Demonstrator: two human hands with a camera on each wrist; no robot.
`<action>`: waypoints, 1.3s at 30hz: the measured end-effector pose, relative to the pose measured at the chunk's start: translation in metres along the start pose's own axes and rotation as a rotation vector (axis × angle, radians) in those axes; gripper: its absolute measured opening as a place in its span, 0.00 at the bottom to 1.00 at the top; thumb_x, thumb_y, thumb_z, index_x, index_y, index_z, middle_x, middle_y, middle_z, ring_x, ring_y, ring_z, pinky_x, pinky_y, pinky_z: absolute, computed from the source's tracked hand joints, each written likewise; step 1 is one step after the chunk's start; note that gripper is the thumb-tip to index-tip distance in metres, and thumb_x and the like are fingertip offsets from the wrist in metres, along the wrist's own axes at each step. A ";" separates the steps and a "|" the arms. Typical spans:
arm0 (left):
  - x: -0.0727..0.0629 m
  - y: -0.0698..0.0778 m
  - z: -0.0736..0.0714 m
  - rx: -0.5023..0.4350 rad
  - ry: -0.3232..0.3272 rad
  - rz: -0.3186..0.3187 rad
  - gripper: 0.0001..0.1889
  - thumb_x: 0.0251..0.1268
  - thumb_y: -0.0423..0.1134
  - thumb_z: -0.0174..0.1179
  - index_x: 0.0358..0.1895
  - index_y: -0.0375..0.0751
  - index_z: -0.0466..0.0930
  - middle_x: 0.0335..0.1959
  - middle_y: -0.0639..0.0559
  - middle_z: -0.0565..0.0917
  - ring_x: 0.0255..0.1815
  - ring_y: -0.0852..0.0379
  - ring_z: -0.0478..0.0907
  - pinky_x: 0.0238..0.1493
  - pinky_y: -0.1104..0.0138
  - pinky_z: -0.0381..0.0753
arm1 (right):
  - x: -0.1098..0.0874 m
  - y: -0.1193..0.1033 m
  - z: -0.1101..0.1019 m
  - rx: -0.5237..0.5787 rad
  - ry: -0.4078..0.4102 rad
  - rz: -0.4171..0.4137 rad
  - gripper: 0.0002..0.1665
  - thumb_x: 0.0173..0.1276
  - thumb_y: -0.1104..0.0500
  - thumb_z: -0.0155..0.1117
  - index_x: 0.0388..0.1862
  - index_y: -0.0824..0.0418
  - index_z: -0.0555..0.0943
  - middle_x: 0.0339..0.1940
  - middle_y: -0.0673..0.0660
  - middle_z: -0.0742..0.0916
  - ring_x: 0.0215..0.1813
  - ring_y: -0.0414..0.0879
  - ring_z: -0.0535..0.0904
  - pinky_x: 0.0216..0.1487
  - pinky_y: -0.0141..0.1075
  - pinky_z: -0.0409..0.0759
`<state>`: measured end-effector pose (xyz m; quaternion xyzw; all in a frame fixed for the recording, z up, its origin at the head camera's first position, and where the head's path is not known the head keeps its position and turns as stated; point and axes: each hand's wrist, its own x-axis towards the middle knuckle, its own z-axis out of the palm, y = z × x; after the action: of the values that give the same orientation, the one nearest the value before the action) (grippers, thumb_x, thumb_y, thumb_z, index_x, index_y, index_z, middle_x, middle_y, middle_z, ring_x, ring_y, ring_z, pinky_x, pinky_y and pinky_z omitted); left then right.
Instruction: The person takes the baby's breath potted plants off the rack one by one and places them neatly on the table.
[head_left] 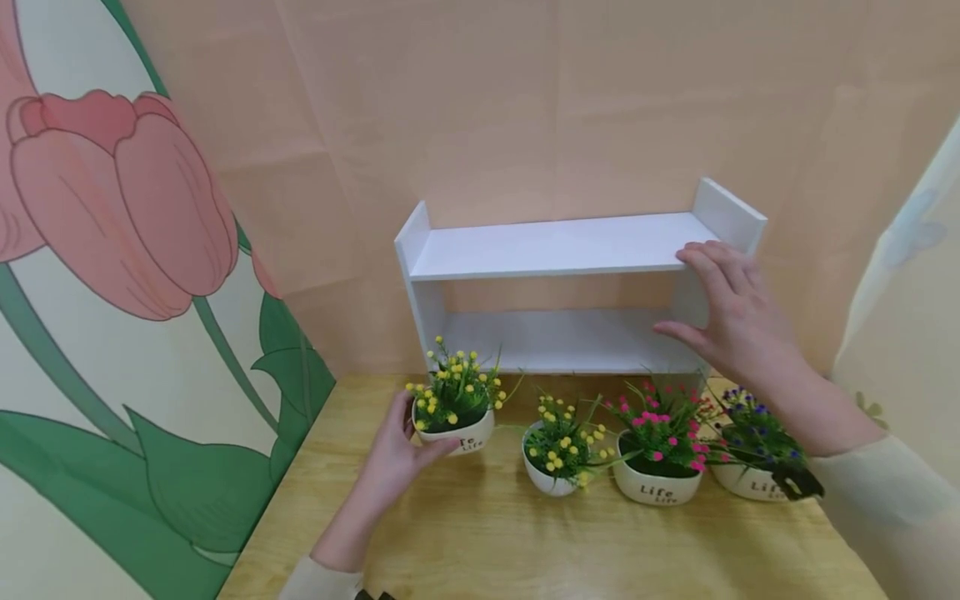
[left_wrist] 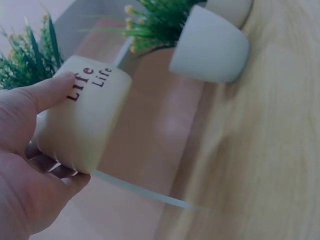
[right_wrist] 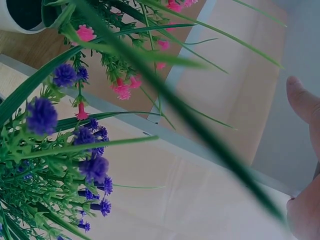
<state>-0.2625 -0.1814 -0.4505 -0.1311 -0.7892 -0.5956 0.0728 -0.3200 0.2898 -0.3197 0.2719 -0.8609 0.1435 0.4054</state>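
Observation:
My left hand (head_left: pixel 397 458) grips a white oval flowerpot (left_wrist: pixel 82 125) marked "Life", with its thumb on the lettered front. The pot holds artificial yellow flowers (head_left: pixel 457 383) and hangs above the table, before the lower left of a white two-tier shelf (head_left: pixel 555 247). At the shelf's right end is my right hand (head_left: pixel 738 312), its fingertips at the front edge of the upper board and its thumb spread apart below. No pot is in that hand. In the right wrist view, only part of this hand shows at the right edge, by the shelf's side panel.
On the wooden table (head_left: pixel 480 542) stand a small round pot of yellow flowers (head_left: pixel 551 479), a pot of pink flowers (head_left: pixel 656 487) and a pot of purple-blue flowers (head_left: pixel 753 482). Behind the shelf hangs a beige cloth (head_left: pixel 525 108); a tulip-print panel (head_left: pixel 127 208) stands left.

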 end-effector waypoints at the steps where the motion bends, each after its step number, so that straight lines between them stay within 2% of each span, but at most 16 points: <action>1: -0.001 -0.004 0.000 -0.006 -0.006 -0.007 0.45 0.58 0.35 0.86 0.76 0.43 0.67 0.74 0.45 0.76 0.83 0.43 0.68 0.84 0.52 0.62 | -0.001 -0.001 -0.001 -0.001 -0.001 0.003 0.69 0.69 0.11 0.46 0.83 0.66 0.67 0.79 0.71 0.72 0.80 0.71 0.62 0.89 0.50 0.53; 5: -0.004 -0.015 0.000 -0.024 -0.036 -0.023 0.45 0.58 0.34 0.85 0.75 0.41 0.67 0.75 0.44 0.76 0.83 0.41 0.68 0.84 0.50 0.61 | -0.003 -0.006 -0.004 -0.006 -0.020 0.026 0.70 0.67 0.11 0.47 0.84 0.65 0.66 0.80 0.71 0.71 0.81 0.71 0.61 0.89 0.51 0.52; 11: -0.006 -0.030 0.005 -0.003 -0.061 -0.046 0.47 0.57 0.34 0.86 0.77 0.37 0.65 0.75 0.38 0.77 0.80 0.37 0.71 0.82 0.46 0.65 | -0.005 -0.009 -0.006 -0.015 -0.021 0.035 0.70 0.67 0.10 0.47 0.84 0.65 0.66 0.79 0.70 0.71 0.81 0.71 0.61 0.89 0.52 0.53; 19: 0.000 -0.050 0.015 0.006 -0.090 -0.074 0.51 0.59 0.37 0.86 0.81 0.36 0.62 0.79 0.36 0.73 0.82 0.35 0.68 0.83 0.46 0.64 | -0.006 -0.009 -0.007 -0.022 -0.029 0.047 0.71 0.65 0.10 0.46 0.84 0.65 0.66 0.80 0.70 0.71 0.81 0.71 0.61 0.89 0.53 0.54; 25: 0.005 -0.067 0.019 -0.035 -0.109 -0.106 0.51 0.60 0.36 0.84 0.82 0.34 0.60 0.80 0.34 0.71 0.83 0.34 0.67 0.83 0.45 0.61 | -0.006 -0.010 -0.007 -0.028 -0.036 0.050 0.71 0.64 0.09 0.44 0.85 0.64 0.65 0.81 0.69 0.70 0.82 0.70 0.61 0.88 0.55 0.55; 31: 0.006 -0.077 0.022 -0.055 -0.139 -0.101 0.52 0.60 0.34 0.84 0.82 0.29 0.58 0.79 0.31 0.71 0.82 0.33 0.67 0.84 0.45 0.61 | -0.004 -0.010 -0.006 -0.019 -0.021 0.036 0.69 0.67 0.11 0.47 0.84 0.65 0.66 0.80 0.70 0.70 0.81 0.71 0.61 0.89 0.53 0.53; 39: 0.003 -0.086 0.025 -0.049 -0.177 -0.137 0.53 0.59 0.35 0.85 0.83 0.33 0.58 0.78 0.34 0.72 0.79 0.36 0.72 0.81 0.47 0.68 | -0.006 -0.009 -0.006 -0.014 -0.023 0.043 0.69 0.67 0.11 0.47 0.84 0.64 0.66 0.80 0.70 0.70 0.82 0.71 0.61 0.89 0.53 0.53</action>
<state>-0.2900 -0.1791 -0.5362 -0.1306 -0.7850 -0.6042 -0.0415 -0.3078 0.2869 -0.3206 0.2523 -0.8721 0.1431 0.3940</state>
